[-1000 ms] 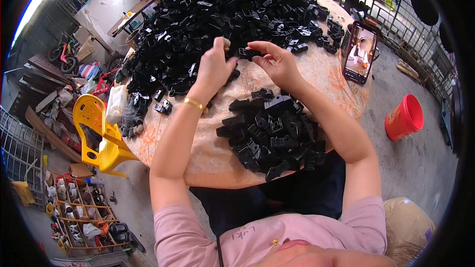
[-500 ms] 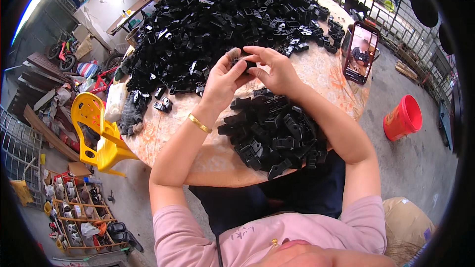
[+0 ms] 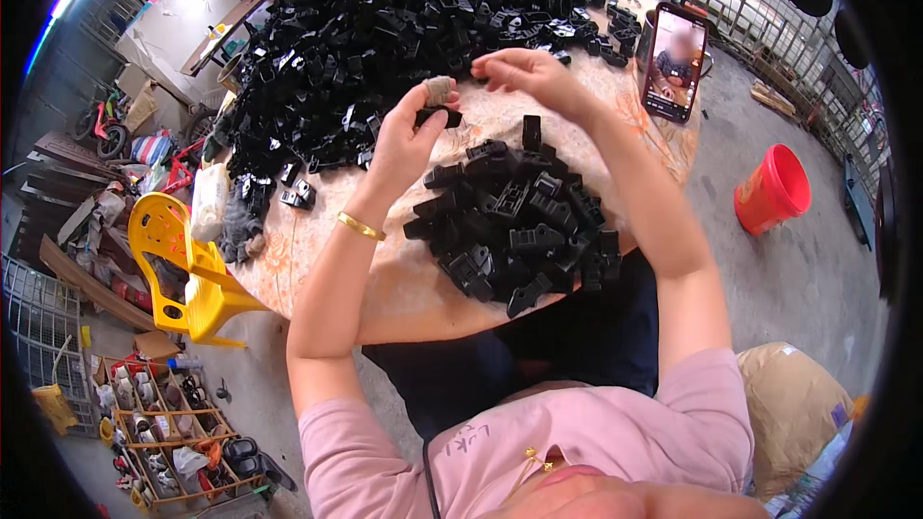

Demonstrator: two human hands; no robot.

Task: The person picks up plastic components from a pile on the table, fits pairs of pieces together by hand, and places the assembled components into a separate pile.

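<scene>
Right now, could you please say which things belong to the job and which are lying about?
Job: black plastic part in left hand; large heap and smaller heap of such parts.
Seemingly lying about: red plastic bucket; yellow plastic chair; black smartphone.

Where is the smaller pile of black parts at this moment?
In the head view, the smaller pile lies slightly right of centre, at the near edge of the table, between left forearm and right forearm, with the large heap beyond it.
</scene>
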